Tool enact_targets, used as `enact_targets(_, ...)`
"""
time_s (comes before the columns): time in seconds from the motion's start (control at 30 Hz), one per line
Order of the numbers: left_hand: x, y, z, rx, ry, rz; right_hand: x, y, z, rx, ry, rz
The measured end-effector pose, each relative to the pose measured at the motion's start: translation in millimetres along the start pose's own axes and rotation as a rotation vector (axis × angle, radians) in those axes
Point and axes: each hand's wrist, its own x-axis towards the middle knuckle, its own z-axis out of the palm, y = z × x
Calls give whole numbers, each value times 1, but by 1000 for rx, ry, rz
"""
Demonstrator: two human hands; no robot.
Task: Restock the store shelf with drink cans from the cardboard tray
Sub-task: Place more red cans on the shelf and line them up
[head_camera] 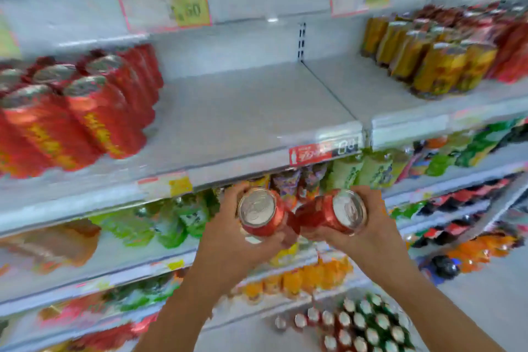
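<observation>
My left hand grips a red drink can, its silver top facing me. My right hand grips a second red can, tilted with its top toward the right. Both cans are held side by side, just below the front edge of the white shelf, whose middle section is bare. Down on the floor at the lower right stand several red and green cans packed together; the tray under them is hard to make out. The picture is blurred.
Red cans fill the left of the same shelf, yellow cans and red ones the right section. A red price tag hangs on the shelf's front rail. Lower shelves hold green, orange and other coloured packs.
</observation>
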Motion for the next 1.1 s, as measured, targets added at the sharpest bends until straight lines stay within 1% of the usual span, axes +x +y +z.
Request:
enact_targets(0.2, 16, 41, -71, -104, 287, 73, 30, -97, 12, 91, -51, -323)
enact_targets(0.3, 32, 43, -100, -176, 381, 82, 54, -132, 30, 137, -61, -400)
enact_targets(0.43, 47, 37, -123, -244, 434, 72, 93, -161, 66, 157, -91, -410)
enact_targets(0.53, 56, 25, -132, -252, 482, 81, 117, -169, 90, 106, -141, -385)
enact_targets(0.67, 62, 14, -139, -306, 492, 63, 137, -176, 114, 37, -171, -383)
enact_targets(0.83, 60, 8, -142, -338, 466, 93, 152, -171, 134, 43, -181, -370)
enact_targets(0.93, 57, 4, -144, -354, 470, 99, 158, -164, 138, 68, -240, -338)
enact_targets(1.0, 57, 2, -145, -335, 471, 96, 162, -155, 139, 36, -281, -325)
enact_targets(1.1, 58, -2, -143, -260, 454, 75, 174, -148, 141, -30, -292, -344)
